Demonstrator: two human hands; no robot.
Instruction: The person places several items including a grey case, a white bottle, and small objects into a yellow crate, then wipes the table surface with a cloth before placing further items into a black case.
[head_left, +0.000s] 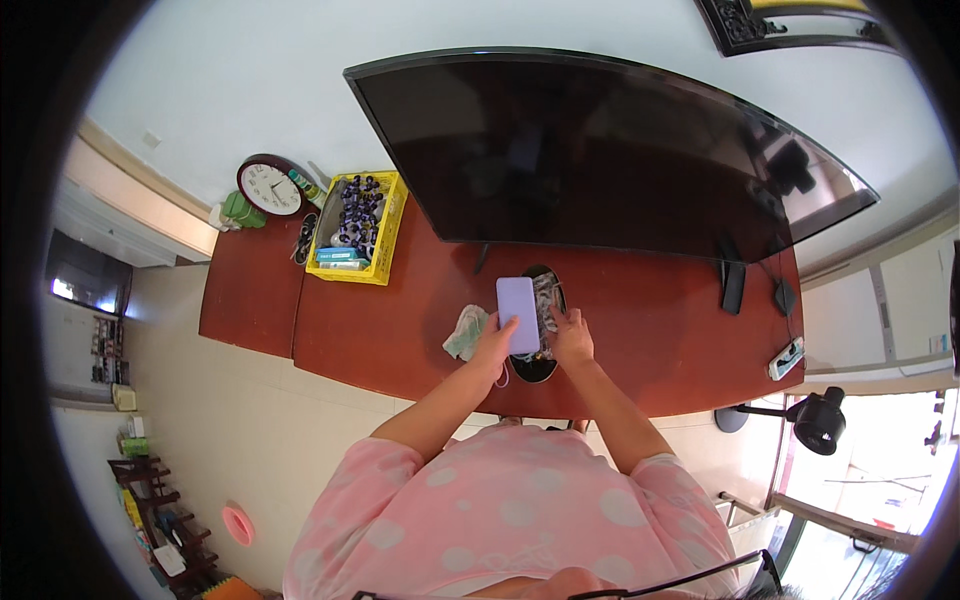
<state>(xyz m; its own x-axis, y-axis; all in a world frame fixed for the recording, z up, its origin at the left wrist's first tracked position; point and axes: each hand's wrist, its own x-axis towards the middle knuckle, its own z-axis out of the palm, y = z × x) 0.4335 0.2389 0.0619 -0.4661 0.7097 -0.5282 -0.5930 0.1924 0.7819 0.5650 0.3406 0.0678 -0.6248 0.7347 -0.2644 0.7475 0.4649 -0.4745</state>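
My left hand (493, 346) grips a flat lavender rectangular case (517, 311) by its lower left side, thumb on top. Beside it, my right hand (571, 337) has its fingers at the right edge of a black oval tray (534, 371), touching clear plastic-looking packets (547, 296) in it; whether the fingers grip one is unclear. The case hides the tray's left side. A crumpled white and green cloth (466, 330) lies left of my left hand on the red-brown table (637, 337). A thin pale loop of cord (503, 375) shows below the left hand.
Behind the tray stands a large television (585, 157) on black feet. A yellow crate (382, 247) of small items, a round clock (271, 187) and scissors (304, 238) are at the left. At the right are a power strip (787, 358) with cables and a black lamp (817, 424).
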